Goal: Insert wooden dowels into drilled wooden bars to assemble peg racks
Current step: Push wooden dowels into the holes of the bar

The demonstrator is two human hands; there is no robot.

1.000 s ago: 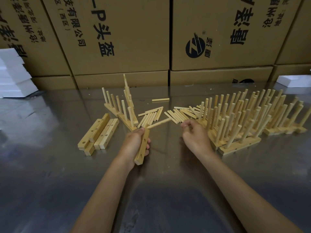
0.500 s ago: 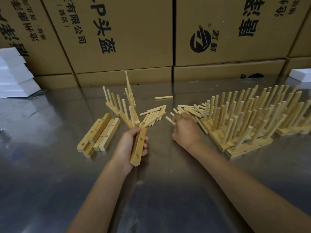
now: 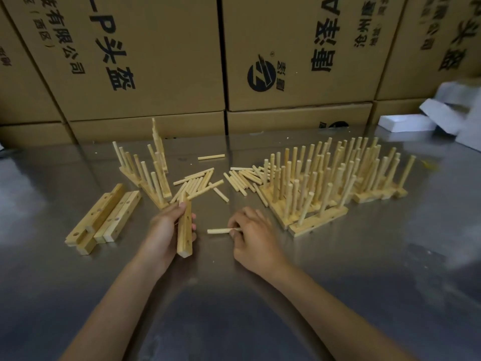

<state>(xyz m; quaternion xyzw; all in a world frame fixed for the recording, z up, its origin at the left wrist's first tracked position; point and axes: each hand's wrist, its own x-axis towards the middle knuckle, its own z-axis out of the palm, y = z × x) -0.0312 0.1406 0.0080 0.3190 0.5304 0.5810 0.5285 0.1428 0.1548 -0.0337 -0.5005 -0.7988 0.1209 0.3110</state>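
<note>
Now that the right hand [image 3: 256, 234] has pulled back from the pile at 12 o'clock pinching a dowel [image 3: 220, 231], left hand [image 3: 166, 227] still grips the bar [image 3: 184, 230] at its 9 o'clock, insertion likely next.

The left hand [image 3: 166, 230] grips a drilled wooden bar [image 3: 184, 230], held nearly upright over the steel table [image 3: 390, 269]. The right hand [image 3: 253, 234] pinches a single dowel [image 3: 220, 231], its free end pointing toward the bar. Loose dowels [image 3: 223, 179] lie scattered behind, finished peg racks [image 3: 325, 183] stand to the right, and bare bars [image 3: 104, 220] are stacked at the left.
</note>
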